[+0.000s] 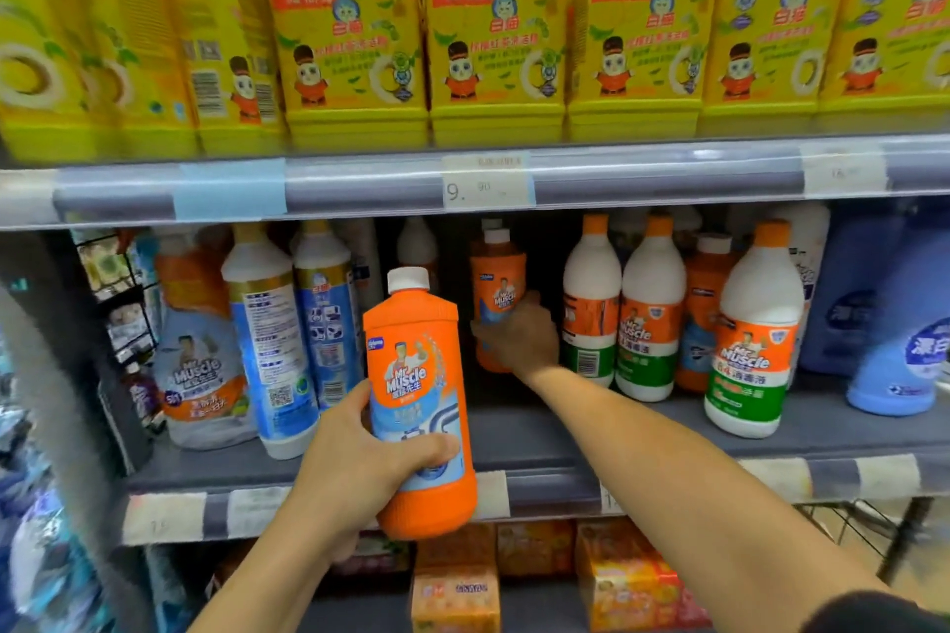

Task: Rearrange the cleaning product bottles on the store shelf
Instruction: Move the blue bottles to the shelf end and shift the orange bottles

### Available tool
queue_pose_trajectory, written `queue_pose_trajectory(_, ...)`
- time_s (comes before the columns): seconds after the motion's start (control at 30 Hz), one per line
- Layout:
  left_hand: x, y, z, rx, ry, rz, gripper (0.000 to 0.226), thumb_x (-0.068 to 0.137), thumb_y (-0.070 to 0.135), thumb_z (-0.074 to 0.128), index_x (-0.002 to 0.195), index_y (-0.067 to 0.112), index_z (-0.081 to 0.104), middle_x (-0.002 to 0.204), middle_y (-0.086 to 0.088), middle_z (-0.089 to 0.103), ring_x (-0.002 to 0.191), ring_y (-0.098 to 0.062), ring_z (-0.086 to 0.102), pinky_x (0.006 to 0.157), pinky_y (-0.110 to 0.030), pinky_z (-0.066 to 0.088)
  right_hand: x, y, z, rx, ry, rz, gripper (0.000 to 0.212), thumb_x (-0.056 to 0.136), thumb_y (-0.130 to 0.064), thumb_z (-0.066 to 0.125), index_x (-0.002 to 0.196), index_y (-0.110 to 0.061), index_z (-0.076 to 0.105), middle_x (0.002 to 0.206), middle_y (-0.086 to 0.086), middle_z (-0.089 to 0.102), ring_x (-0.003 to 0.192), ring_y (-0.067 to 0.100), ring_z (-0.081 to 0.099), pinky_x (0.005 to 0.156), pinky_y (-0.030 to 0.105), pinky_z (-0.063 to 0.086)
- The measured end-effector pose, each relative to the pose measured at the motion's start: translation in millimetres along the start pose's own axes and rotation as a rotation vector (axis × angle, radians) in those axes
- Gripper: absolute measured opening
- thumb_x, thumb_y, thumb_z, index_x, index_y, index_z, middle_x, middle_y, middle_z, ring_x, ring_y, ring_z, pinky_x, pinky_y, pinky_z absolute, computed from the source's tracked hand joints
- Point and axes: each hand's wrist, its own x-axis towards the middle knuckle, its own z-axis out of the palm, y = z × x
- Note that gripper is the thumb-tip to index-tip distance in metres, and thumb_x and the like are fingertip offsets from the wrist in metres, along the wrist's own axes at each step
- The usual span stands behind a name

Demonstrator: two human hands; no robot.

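Nearest, left hand (354, 470) grips an upright orange bottle (419, 391) before the shelf (642, 432) edge — farther back, right hand (519, 342) clasps an upright second bottle (497, 280).

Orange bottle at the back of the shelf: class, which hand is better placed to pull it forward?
Right hand: its fingers grip the back bottle. The left hand is occupied, holding another orange bottle in front of the shelf.

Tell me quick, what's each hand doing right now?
Left hand: grips the near orange bottle, held out before the shelf.
Right hand: grips the far orange bottle, standing back on the shelf.
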Motion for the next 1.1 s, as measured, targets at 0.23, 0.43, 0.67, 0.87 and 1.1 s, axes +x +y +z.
queue_pose_trajectory(0.23,3.7,2.3,-14.3,-0.002,-0.014,0.032,0.074,0.032,0.026,0.097,0.099,0.027,0.064,0.084,0.014,0.076,0.073,-0.009,0.073,0.054,-0.021,0.054,25.6,10.7,21.2,0.025,0.034,0.003,0.075,0.066,-0.031,0.086,0.124,-0.004,0.047,0.12,0.015,0.064,0.104,0.029,0.065,0.075,0.024,0.043)
queue_pose_trajectory(0.43,11.1,0.3,-14.1,-0.002,0.007,0.027,0.07,0.036,0.026,0.093,0.1,0.027,0.064,0.086,0.013,0.076,0.074,-0.009,0.073,0.058,-0.026,0.055,31.6,10.8,30.3,0.021,0.044,0.025,0.085,0.064,-0.032,0.087,0.13,-0.007,0.04,0.122,0.014,0.062,0.106,0.029,0.063,0.073,0.026,0.041)
queue_pose_trajectory(0.67,25.0,-1.7,-0.7,-0.012,0.021,0.027,0.06,0.047,0.02,0.093,0.098,0.03,0.064,0.086,0.015,0.075,0.075,-0.009,0.073,0.063,-0.032,0.056,23.9,12.9,18.8,-0.015,-0.146,0.011,0.091,0.069,-0.024,0.085,0.138,-0.003,0.03,0.136,0.014,0.052,0.123,0.028,0.052,0.092,0.026,0.039)
queue_pose_trajectory(0.87,55.0,2.9,17.1,-0.092,0.005,-0.005,0.049,0.055,0.01,0.09,0.097,0.023,0.068,0.087,0.003,0.077,0.074,-0.017,0.074,0.063,-0.037,0.058,-19.5,1.8,-38.3,-0.324,-0.474,-0.093,0.063,0.083,-0.044,0.067,0.135,-0.015,0.048,0.133,0.008,0.057,0.115,0.026,0.057,0.087,0.028,0.046)
queue_pose_trajectory(1.1,101.8,3.4,40.0,-0.064,0.043,0.043,0.054,0.052,0.007,0.09,0.096,0.026,0.065,0.089,0.003,0.076,0.077,-0.015,0.073,0.066,-0.033,0.057,-92.5,26.1,-124.8,-0.709,-0.428,-0.366,0.074,0.081,-0.073,0.035,0.137,-0.024,0.041,0.13,0.002,0.053,0.116,0.022,0.051,0.09,0.037,0.045)
